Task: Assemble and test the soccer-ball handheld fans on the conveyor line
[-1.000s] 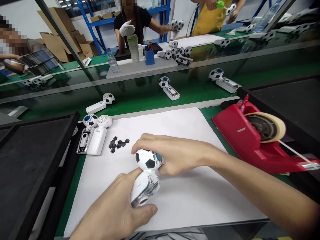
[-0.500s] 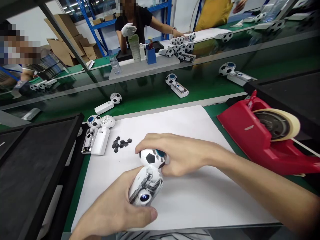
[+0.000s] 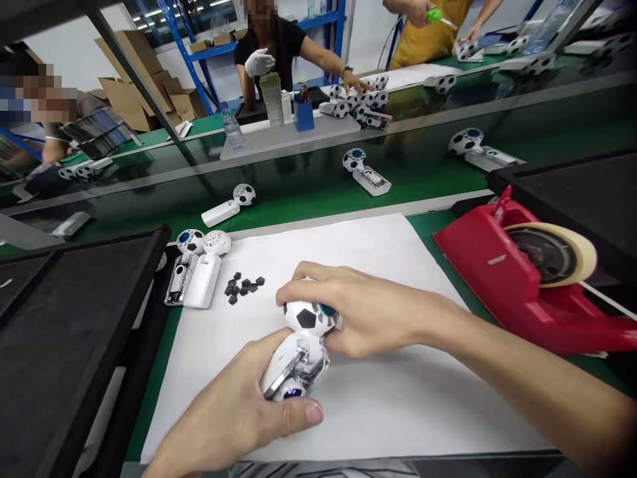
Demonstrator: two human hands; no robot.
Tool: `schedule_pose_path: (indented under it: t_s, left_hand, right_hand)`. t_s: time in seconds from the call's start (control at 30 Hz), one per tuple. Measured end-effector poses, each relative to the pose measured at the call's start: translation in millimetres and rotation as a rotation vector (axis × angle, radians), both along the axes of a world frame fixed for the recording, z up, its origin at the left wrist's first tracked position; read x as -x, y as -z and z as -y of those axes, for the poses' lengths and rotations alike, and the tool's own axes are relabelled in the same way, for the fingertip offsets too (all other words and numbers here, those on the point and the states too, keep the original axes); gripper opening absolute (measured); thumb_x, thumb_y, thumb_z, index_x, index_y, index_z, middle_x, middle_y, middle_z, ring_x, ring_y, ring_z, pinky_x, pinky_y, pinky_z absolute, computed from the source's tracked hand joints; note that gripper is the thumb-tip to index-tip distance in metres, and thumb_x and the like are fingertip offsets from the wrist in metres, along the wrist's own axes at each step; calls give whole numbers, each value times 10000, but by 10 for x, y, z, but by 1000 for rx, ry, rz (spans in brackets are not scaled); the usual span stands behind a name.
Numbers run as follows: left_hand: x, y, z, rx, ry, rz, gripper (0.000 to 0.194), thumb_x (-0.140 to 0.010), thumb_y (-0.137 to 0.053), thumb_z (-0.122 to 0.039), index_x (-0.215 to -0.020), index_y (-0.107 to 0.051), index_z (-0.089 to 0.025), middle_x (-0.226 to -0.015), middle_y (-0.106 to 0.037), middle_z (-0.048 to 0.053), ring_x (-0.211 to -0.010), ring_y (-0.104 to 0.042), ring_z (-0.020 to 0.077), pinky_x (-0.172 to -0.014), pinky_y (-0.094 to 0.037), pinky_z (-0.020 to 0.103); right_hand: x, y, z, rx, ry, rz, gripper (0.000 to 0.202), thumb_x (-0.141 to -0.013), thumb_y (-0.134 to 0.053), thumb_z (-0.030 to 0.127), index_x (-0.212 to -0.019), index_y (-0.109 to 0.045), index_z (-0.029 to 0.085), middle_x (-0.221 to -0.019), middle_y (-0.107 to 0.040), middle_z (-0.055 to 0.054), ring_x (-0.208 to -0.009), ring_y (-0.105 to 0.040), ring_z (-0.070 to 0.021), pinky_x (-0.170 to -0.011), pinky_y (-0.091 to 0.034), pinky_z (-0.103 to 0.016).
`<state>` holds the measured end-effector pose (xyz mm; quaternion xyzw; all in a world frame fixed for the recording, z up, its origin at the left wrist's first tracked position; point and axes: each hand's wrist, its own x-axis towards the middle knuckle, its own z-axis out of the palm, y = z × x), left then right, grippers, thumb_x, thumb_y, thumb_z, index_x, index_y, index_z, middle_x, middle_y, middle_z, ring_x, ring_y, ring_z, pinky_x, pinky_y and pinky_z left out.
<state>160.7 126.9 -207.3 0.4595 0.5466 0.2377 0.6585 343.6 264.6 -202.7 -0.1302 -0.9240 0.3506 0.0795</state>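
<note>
A handheld fan (image 3: 307, 320) with a soccer-ball head and a clear-and-white handle is held over the white paper (image 3: 368, 249). My left hand (image 3: 243, 405) is wrapped round its handle, thumb lying by a small lit display. Around the ball head curl the fingers of my right hand (image 3: 358, 305), hiding its right side. Small black pentagon pieces (image 3: 243, 287) lie loose on the paper, left of the held fan. Beyond them, at the paper's left edge, rest two more fans: one with a clear handle (image 3: 180, 280), one with a white handle and bare grille head (image 3: 203, 282).
A red tape dispenser (image 3: 497, 279) stands at the right. Black trays (image 3: 74, 318) flank the left side. Across the back runs a green conveyor belt (image 3: 298, 189) carrying several fans, such as one with a clear handle (image 3: 371, 179). Co-workers sit beyond it.
Fans on the belt have shifted right. My left thumb now covers more of the handle's display, with the fan tilted slightly. A far co-worker's hands with a green-handled tool have come into view.
</note>
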Motion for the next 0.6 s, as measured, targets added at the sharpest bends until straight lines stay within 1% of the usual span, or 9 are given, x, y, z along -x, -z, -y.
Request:
schedule_pose_path:
  t_s: [0.1,0.17,0.2,0.27,0.33,0.4,0.47,0.53,0.6]
  left_hand:
    - [-31,88,-37,105,-86,108,423,-815,-736,-409,-1106,-502,-210,-793,-570,-26,-556,-546,94,-496,-438,207]
    - [-79,110,-125,159,-165,239,414,-835,-693,-454,-1070,-457,-208,-845,-612,6,-488,-574,108,-409,-433,205]
    - [-106,91,-184,151,-217,295,402,-840,-678,-463,-1043,-442,-209,-863,-623,17,-466,-582,116,-372,-426,203]
    - [-155,-11,-316,37,-334,332,387,-842,-675,-453,-1025,-427,-218,-884,-633,22,-455,-603,133,-347,-439,213]
    - [-178,-139,-433,-163,-426,305,408,-834,-698,-422,-1054,-409,-236,-887,-648,20,-482,-637,164,-374,-486,246]
    - [-175,-201,-505,-264,-480,306,415,-831,-703,-410,-1054,-395,-243,-853,-654,14,-480,-642,185,-379,-504,276]
    - [-157,-148,-512,-210,-524,340,387,-844,-677,-426,-1029,-394,-238,-813,-641,2,-457,-620,180,-359,-485,277]
    - [-128,-9,-468,-111,-549,358,342,-874,-630,-448,-1019,-408,-233,-817,-629,-4,-448,-594,156,-362,-460,261]
    - [-91,141,-409,-72,-537,353,318,-893,-600,-457,-1032,-431,-227,-820,-628,-5,-470,-588,144,-401,-463,261]
  right_hand:
    - [-7,-6,-39,-113,76,101,478,-722,-654,155,-1170,-557,291,-991,-541,-24,-715,-543,-165,-587,-377,-252]
    - [21,-75,-120,-194,93,174,408,-725,-679,199,-1114,-576,268,-898,-545,-18,-664,-521,-161,-554,-337,-244]
    - [47,-142,-170,-241,97,192,355,-738,-681,210,-1078,-584,249,-855,-544,-16,-650,-514,-159,-549,-322,-243]
    - [127,-335,-272,-381,132,142,294,-783,-650,196,-1068,-585,228,-844,-551,-27,-658,-514,-159,-558,-298,-242]
    - [233,-544,-360,-565,214,24,354,-823,-611,175,-1168,-563,239,-928,-569,-52,-717,-532,-174,-580,-279,-245]
    - [344,-670,-431,-711,250,-22,415,-831,-620,190,-1235,-547,257,-971,-576,-63,-748,-543,-190,-583,-254,-251]
    - [437,-654,-481,-741,163,70,380,-817,-654,197,-1188,-590,249,-912,-582,-52,-712,-543,-185,-558,-224,-254]
    - [499,-523,-503,-696,64,128,426,-815,-658,171,-1224,-583,262,-916,-578,-47,-723,-556,-188,-533,-219,-257]
    - [538,-361,-486,-693,37,116,508,-818,-629,114,-1293,-542,272,-957,-567,-53,-762,-565,-197,-521,-236,-264]
